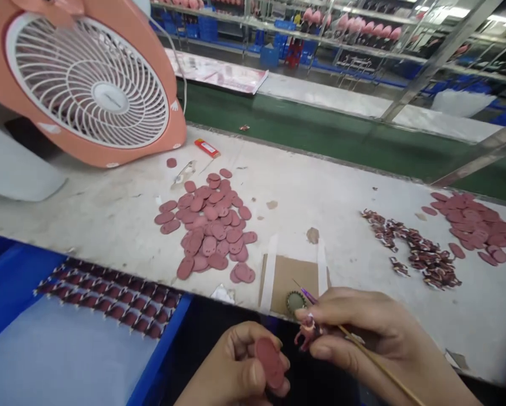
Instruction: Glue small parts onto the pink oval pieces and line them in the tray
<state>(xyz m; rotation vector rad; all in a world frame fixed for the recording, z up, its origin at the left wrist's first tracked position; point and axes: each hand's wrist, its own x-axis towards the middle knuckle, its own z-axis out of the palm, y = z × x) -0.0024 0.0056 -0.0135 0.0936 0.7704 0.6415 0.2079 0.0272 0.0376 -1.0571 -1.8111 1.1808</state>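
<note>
Apparently the step in hand is a pairing one: the left hand (236, 366) has a disc (269, 358), the right hand (363, 332) a figure (307, 334), and the two parts are apart, just off the near edge of the worktop (341, 180). Joining them, I judge, would call for the right fingers to turn the figure's feet toward the disc while the left hand holds the disc's face steady; the brush (375, 359) would have to stay clear of both. A dab from the cap (296, 301) may belong to this stage too, though whether the brush tip is wet cannot be told.

As for pose, the left hand comes up from below the near edge, fingers curled behind the disc and thumb at its side, gripping it tilted; a second disc may lie beneath. The right hand reaches in from the near right corner, back upward, thumb and forefinger pinching the figure. The brush runs through the same grip, its tip pointing past the figure above the card (307, 268), which sits at the near edge.

More discs lie in a pile (213, 225) left of the card, and figures in a heap (417, 248) toward the right end.
</note>
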